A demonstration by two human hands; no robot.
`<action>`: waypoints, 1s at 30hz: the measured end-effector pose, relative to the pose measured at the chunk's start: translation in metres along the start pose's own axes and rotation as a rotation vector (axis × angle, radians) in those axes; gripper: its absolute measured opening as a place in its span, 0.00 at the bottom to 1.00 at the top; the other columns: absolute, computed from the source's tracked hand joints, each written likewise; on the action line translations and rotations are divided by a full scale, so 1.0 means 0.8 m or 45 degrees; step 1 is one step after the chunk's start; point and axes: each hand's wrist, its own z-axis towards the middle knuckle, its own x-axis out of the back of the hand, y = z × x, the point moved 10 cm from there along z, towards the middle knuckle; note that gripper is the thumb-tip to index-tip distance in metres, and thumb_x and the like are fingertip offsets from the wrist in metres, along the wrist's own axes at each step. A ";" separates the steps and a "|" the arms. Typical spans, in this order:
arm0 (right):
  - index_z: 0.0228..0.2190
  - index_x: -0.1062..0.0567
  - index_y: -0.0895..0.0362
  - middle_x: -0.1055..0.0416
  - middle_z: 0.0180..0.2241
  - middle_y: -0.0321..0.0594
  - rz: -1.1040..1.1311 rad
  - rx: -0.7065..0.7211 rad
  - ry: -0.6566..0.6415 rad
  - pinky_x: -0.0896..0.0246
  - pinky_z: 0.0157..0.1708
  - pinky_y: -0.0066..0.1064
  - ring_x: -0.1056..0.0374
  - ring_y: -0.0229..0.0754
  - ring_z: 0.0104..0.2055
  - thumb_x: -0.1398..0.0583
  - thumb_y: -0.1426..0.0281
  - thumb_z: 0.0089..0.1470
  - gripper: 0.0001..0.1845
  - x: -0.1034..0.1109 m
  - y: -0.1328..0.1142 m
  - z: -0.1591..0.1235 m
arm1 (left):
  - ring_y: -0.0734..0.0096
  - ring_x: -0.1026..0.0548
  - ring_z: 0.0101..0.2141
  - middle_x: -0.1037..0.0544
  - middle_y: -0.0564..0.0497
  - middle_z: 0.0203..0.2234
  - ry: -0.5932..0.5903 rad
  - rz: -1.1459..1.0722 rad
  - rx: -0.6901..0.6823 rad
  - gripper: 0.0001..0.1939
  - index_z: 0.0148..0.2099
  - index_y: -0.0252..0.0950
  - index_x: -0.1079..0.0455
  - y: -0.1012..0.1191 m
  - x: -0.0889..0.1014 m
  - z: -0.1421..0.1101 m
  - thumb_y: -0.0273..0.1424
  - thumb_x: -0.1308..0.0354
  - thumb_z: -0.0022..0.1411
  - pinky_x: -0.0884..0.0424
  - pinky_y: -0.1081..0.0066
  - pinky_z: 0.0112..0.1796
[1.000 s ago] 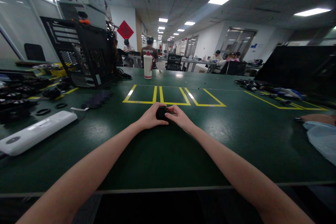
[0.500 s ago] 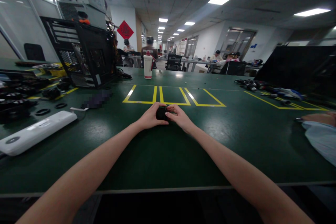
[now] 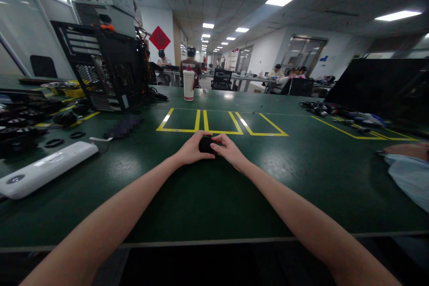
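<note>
Curled partly closed, the left hand [image 3: 191,150] clasps a small black object [image 3: 204,145], and the right hand [image 3: 230,152] pinches its right side between thumb and fingers. It is nearer than the white cup [image 3: 188,86], over the green table [image 3: 214,205]; yellow tape [image 3: 221,132] lies between them, and a computer case [image 3: 114,69] stands left of the cup.

The small object [image 3: 205,145] I hold is black; my table [image 3: 214,201] is dark green, with yellow tape outlines [image 3: 198,120] this side of the white, red-trimmed tumbler [image 3: 189,86]. Left of the tumbler, the computer case [image 3: 122,76] is black.
</note>
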 end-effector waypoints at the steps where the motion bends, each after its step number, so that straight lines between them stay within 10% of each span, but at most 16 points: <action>1: 0.34 0.35 0.54 0.36 0.37 0.38 -0.001 -0.003 0.010 0.41 0.44 0.38 0.39 0.40 0.44 0.42 0.65 0.45 0.12 0.001 0.001 0.001 | 0.61 0.34 0.44 0.36 0.48 0.44 0.002 -0.001 -0.002 0.33 0.50 0.40 0.45 0.000 0.000 0.000 0.38 0.37 0.43 0.36 0.59 0.43; 30: 0.39 0.34 0.56 0.36 0.39 0.40 -0.010 -0.026 -0.014 0.44 0.47 0.40 0.38 0.40 0.43 0.41 0.69 0.44 0.17 -0.001 -0.006 0.001 | 0.60 0.34 0.44 0.36 0.48 0.45 -0.015 -0.040 0.034 0.32 0.50 0.40 0.45 -0.002 0.000 -0.001 0.38 0.37 0.43 0.36 0.58 0.44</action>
